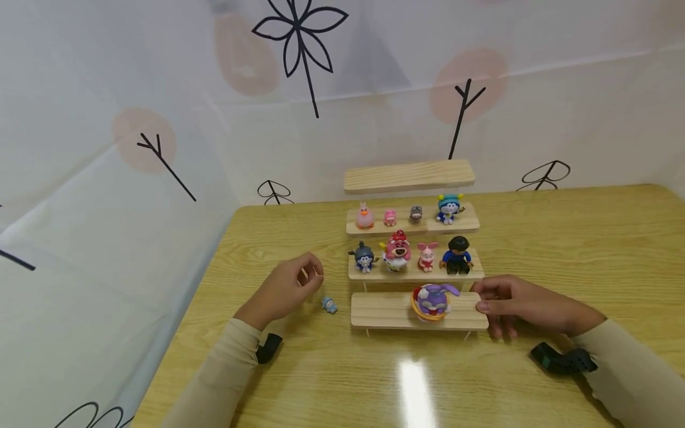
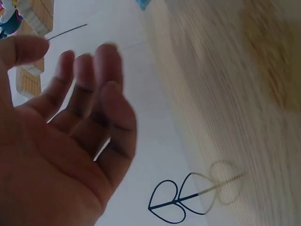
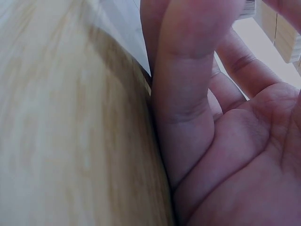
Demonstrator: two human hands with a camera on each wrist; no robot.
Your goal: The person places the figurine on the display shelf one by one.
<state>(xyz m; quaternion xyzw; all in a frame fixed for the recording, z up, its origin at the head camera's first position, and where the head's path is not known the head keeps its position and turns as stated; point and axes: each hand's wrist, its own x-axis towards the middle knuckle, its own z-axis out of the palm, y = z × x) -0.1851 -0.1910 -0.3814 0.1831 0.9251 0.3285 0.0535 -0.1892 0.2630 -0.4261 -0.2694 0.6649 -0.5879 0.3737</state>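
My left hand [image 1: 289, 285], its fingers loosely bent with nothing between them, is above the table to the left of the shelf. Just beside it on the tabletop lies a small light-blue figurine [image 1: 329, 305]. My right hand [image 1: 521, 306] rests at the right end of the lowest wooden shelf board [image 1: 380, 312], thumb tip right at the board's edge. In the right wrist view its fingers [image 3: 186, 89] lie low along the table. On that lowest board sits a purple long-eared figurine [image 1: 432, 302] in an orange-rimmed round piece.
The second board [image 1: 417, 274] bears several figurines, among them a red-hatted pink bear [image 1: 398, 252] and a blue-clad doll [image 1: 458, 257]. Smaller figures stand on the third board [image 1: 374, 229]; the top board [image 1: 409, 176] is bare. Behind hangs a patterned white cloth [image 1: 374, 131].
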